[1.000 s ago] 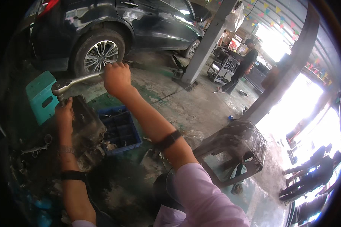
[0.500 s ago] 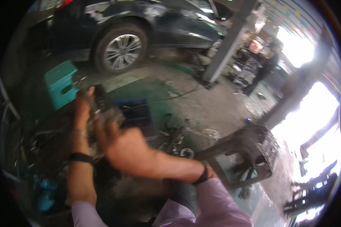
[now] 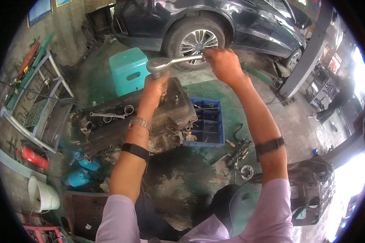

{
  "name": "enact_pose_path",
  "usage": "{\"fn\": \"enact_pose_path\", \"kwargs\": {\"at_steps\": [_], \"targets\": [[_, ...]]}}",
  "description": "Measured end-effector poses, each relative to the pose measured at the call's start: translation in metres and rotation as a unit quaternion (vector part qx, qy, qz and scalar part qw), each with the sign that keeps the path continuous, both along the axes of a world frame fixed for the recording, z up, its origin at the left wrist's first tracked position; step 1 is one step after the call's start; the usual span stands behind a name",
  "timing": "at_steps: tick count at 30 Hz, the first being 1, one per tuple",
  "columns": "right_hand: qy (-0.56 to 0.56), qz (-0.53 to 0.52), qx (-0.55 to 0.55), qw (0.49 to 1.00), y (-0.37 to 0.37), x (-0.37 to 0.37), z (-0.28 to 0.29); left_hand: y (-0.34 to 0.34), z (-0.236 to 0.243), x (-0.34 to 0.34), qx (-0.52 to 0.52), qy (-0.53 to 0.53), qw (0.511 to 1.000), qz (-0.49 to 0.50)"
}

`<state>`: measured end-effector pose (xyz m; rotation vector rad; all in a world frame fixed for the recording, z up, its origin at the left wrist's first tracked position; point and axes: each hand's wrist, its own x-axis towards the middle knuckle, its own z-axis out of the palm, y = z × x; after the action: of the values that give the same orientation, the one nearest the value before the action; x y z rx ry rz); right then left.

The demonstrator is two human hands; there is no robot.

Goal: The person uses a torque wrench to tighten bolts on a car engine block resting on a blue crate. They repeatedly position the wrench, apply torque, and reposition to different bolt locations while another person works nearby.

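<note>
A metal ratchet wrench [image 3: 178, 60] stretches between my hands above a greasy engine [image 3: 158, 117]. My left hand [image 3: 155, 90] is wrapped round the shaft below the ratchet's head, over the engine's top cover. At the handle's far end, my right hand [image 3: 225, 67] has its fingers closed round the grip. A combination spanner [image 3: 108, 116] lies on top of the engine, close to my left wrist. What the shaft's lower end meets is hidden by my left hand.
Behind the engine stand a teal stool [image 3: 129, 67] and a dark car [image 3: 247, 28]. A blue divided crate [image 3: 221, 125] sits to its right, with loose metal parts [image 3: 241, 154] nearby. Left are a metal rack [image 3: 63, 81], a fire extinguisher [image 3: 34, 158] and a bucket [image 3: 42, 194].
The view has swung left and cleared of blur. My hands, close together before, are now apart, with the right out at the ratchet's handle end.
</note>
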<state>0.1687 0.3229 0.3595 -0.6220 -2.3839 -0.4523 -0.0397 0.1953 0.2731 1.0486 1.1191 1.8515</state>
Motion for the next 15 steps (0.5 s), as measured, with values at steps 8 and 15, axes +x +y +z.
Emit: {"fn": "enact_pose_path", "kwargs": {"at_steps": [8, 15], "targets": [[0.012, -0.087, 0.036, 0.995, 0.025, -0.047, -0.021, 0.006, 0.0, 0.002, -0.008, -0.021, 0.999, 0.033], [-0.061, -0.155, -0.091, 0.982, -0.088, 0.023, -0.014, 0.01, -0.006, 0.004, 0.004, -0.032, 0.999, 0.029]]}}
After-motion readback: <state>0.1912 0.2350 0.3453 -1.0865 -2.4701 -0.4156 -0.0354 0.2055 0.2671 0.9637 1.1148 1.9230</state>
